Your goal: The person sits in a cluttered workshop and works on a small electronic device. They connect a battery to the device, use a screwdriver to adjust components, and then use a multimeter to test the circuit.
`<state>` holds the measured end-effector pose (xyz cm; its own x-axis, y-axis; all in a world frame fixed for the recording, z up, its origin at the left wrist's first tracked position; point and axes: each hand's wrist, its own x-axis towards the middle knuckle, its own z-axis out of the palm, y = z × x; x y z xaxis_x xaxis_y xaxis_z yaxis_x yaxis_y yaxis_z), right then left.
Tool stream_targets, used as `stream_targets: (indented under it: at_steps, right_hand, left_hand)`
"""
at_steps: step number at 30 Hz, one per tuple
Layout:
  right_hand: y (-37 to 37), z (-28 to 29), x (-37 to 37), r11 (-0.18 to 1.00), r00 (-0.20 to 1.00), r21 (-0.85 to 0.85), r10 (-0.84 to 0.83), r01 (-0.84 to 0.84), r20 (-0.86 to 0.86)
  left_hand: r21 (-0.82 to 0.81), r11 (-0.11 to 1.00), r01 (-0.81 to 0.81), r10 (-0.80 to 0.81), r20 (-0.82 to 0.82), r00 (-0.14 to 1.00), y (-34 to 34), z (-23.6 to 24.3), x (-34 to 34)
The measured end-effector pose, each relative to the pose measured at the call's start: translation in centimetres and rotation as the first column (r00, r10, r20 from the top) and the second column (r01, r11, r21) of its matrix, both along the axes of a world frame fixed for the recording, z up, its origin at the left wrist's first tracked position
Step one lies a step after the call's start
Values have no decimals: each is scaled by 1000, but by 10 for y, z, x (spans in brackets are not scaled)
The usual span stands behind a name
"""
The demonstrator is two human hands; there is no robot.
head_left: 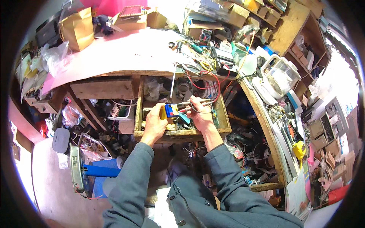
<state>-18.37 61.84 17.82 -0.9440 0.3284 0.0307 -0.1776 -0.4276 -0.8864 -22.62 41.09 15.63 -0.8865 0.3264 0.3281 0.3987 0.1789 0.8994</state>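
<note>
My left hand [153, 123] is closed around a small blue and yellow block [169, 111], possibly a battery; its kind is not clear. In my right hand [202, 117], two test probes [185, 103] are gripped side by side, with their tips pointing left at the block's right end. Whether the tips touch it I cannot tell. A red lead [219, 88] and a dark one loop from the probes up toward the bench. Both hands are above an open wooden drawer [182, 133] holding a roll of tape [184, 87] and mixed small parts.
A bench with a pale pink top [114, 53] stands beyond the drawer, with tangled wires and tools [199, 53] at its right. On the right side counter are a clear-walled appliance [280, 76] and a yellow tape measure [299, 150]. A blue stool [102, 171] stands lower left.
</note>
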Motion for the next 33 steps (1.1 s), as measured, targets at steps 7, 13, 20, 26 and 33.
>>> stream_targets:
  at_steps: [7,13,20,26,33]
  right_hand:
    - [3,-2,-1,1000,1000,1,4,-4,27]
    - [2,-2,0,1000,1000,11,9,-10,24]
    - [-3,6,4,1000,996,20,-18,16,83]
    - [-2,3,1,1000,995,17,-27,26,97]
    - [-3,3,1,999,993,16,-34,32,116]
  left_hand:
    - [-23,1000,7,-7,-2,1000,-1,0,-1]
    - [78,997,27,-29,19,999,2,-4,-1]
    - [85,996,31,-34,31,999,1,-4,-1]
    - [62,998,22,-22,11,1000,0,1,1]
    - [65,997,31,-33,28,999,-1,5,3]
